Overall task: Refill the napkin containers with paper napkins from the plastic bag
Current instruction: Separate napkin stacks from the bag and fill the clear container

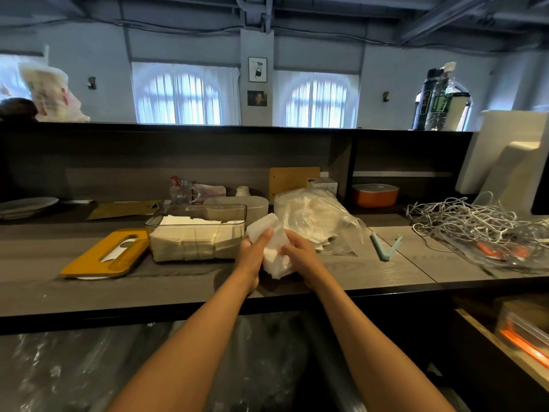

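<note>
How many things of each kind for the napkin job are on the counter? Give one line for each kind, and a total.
Clear napkin container: 1
Yellow lid, lying off: 1
Plastic bag of napkins: 1
Napkin stack held by left hand and right hand: 1
Total: 4

Grey wall [386,69] across upper frame; two arched windows [185,95] with white curtains, daylight behind. Dark pipes on ceiling [326,13]. Dark wood-grain counter [74,292] spans the middle, raised back ledge [178,126] above.
</note>
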A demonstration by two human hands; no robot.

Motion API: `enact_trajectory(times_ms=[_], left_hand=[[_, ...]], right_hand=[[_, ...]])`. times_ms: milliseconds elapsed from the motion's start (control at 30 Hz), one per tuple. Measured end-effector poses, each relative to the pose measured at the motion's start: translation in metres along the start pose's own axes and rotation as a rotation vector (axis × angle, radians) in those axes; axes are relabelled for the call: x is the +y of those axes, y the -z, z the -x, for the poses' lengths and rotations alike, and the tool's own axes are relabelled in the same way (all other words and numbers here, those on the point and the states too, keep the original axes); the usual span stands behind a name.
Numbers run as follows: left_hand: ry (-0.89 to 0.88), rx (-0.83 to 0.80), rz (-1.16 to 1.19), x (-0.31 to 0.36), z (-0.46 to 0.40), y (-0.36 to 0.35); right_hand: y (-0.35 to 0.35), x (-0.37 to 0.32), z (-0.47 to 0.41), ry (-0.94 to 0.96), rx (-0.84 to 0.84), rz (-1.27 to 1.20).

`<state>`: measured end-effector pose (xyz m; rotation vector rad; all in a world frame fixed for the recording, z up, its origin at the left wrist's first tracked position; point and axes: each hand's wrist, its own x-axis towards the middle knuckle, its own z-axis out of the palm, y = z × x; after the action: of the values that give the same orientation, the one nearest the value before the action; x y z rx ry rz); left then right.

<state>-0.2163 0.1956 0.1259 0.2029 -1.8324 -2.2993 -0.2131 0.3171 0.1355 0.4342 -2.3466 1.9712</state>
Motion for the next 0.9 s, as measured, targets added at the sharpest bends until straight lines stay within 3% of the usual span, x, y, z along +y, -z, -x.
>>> enact_trajectory(times_ms=[200,367,567,733,900], left_hand=[[0.032,-0.021,0.182,0.002,0.006,0.006],[-0.035,-0.089,-0.061,0.000,0.012,0.002],[-0.207,0.015,-0.345,0.002,0.013,-0.009],[-0.237,0.122,-0.359,0.000,0.009,-0.014],[-0.261,0.186,-0.365,-0.001,0.005,-0.014]], right_hand=[[0.009,0.000,0.001,-0.066,0.234,-0.302],[0.012,0.004,0.003,-0.044,0.394,-0.341],[0.003,-0.002,-0.002,-0.062,0.346,-0.174],[-0.004,0.002,-0.008,-0.048,0.447,-0.042],[-0.003,0.004,-0.010,-0.004,0.439,-0.033]])
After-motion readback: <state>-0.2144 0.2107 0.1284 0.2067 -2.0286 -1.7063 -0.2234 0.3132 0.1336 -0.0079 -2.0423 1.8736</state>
